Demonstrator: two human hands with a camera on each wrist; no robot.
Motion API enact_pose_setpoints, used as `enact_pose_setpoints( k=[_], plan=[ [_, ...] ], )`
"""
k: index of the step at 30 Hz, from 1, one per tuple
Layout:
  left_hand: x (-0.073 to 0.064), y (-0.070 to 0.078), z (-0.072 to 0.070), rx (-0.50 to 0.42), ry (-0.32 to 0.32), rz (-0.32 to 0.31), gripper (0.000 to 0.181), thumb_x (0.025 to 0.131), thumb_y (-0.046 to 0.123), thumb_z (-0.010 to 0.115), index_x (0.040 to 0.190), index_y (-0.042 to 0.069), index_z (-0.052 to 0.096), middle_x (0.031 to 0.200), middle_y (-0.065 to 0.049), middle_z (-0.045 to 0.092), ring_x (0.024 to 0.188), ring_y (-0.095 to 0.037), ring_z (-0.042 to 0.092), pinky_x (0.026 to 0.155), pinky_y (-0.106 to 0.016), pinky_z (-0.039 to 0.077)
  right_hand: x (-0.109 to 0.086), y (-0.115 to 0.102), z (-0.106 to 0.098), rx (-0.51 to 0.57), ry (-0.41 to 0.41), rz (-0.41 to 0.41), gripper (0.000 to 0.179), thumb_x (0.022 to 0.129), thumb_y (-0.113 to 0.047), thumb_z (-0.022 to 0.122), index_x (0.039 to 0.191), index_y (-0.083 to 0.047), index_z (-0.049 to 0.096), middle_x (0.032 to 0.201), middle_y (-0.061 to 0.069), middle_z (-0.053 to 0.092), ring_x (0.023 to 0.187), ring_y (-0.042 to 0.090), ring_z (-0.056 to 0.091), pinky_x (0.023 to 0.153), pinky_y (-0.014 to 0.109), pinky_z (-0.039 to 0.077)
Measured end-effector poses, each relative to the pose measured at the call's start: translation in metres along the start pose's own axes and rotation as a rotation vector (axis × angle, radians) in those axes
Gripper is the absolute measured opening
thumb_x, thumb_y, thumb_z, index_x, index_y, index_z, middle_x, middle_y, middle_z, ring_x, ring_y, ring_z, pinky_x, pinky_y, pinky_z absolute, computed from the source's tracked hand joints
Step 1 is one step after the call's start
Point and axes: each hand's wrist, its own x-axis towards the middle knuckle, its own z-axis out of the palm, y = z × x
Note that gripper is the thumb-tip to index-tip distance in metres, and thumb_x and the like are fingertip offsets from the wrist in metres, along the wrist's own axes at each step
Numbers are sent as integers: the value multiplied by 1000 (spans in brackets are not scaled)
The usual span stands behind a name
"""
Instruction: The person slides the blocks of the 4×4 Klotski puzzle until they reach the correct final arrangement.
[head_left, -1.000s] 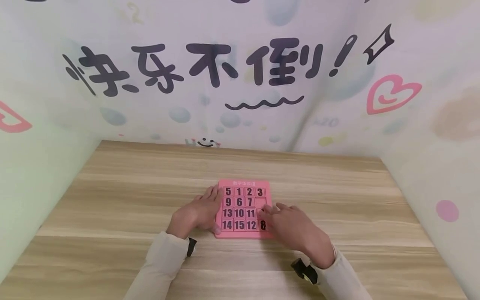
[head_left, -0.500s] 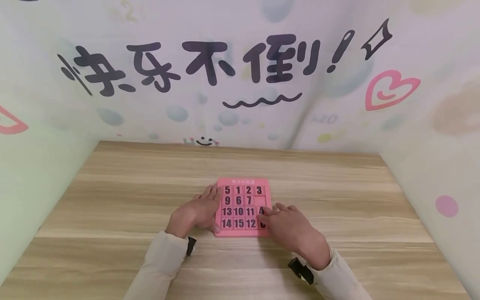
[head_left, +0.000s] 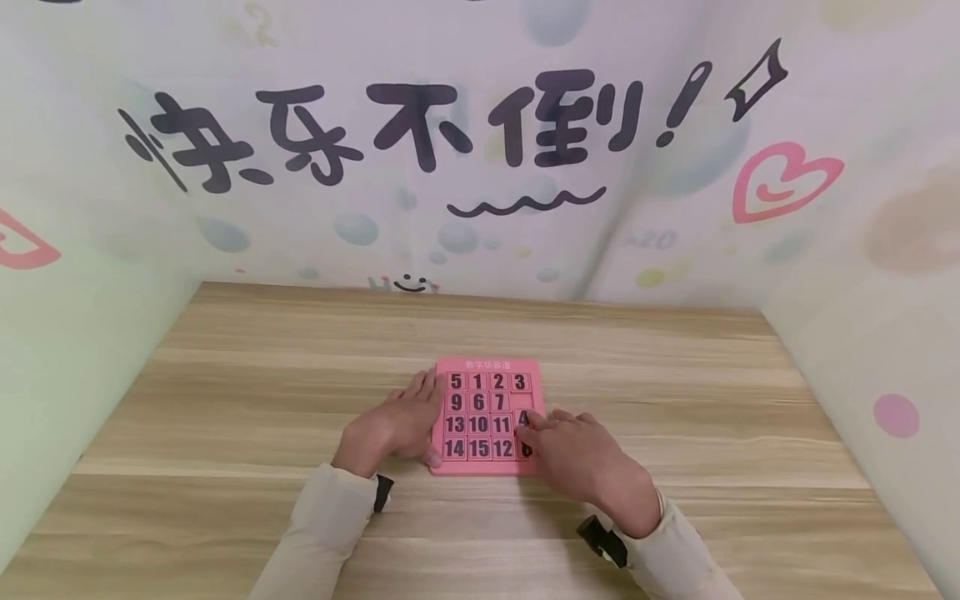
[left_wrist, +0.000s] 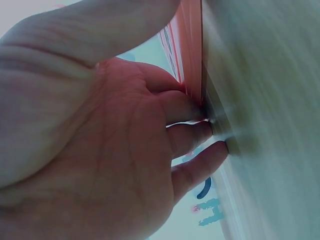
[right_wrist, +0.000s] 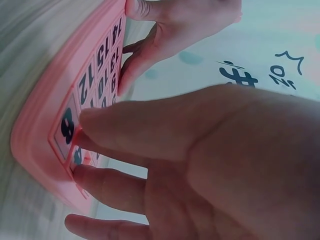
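A pink sliding number puzzle lies flat on the table, its tiles in a square frame. My left hand rests along its left side, fingers extended against the edge and thumb near the lower left corner. In the left wrist view, the fingertips reach down to the tabletop beside the frame. My right hand reaches over the right column, fingertips on the tile marked 4. That tile sits slightly above its row, below an open slot under the 3. The tile marked 8 lies under my right thumb.
The wood-grain table ends at a printed cloth backdrop behind and at both sides. Dark straps show at the wrists.
The 4 tile has slid slightly up toward the open slot under my right fingers, which shifted a little off it earlier. My left hand has stayed in place.
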Motion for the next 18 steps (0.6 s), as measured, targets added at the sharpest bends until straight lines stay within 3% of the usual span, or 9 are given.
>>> enact_pose_setpoints(
  k=[10,18],
  plan=[
    [2,-1,1,-15,3,0,110,78,23,82,157,-3,9,165,-21,1,153,-36,-1,124,-52,9,4,4,2,-26,39,-23,40,100,-17,53,139,-21,59,147,6,53,124,33,58,96,55,50],
    [1,-1,0,-15,0,-1,110,78,23,82,157,-4,9,165,-21,1,153,-36,-1,124,-52,9,5,5,2,7,47,-23,39,101,-19,53,140,-19,59,148,8,52,125,35,57,99,55,49]
  ],
)
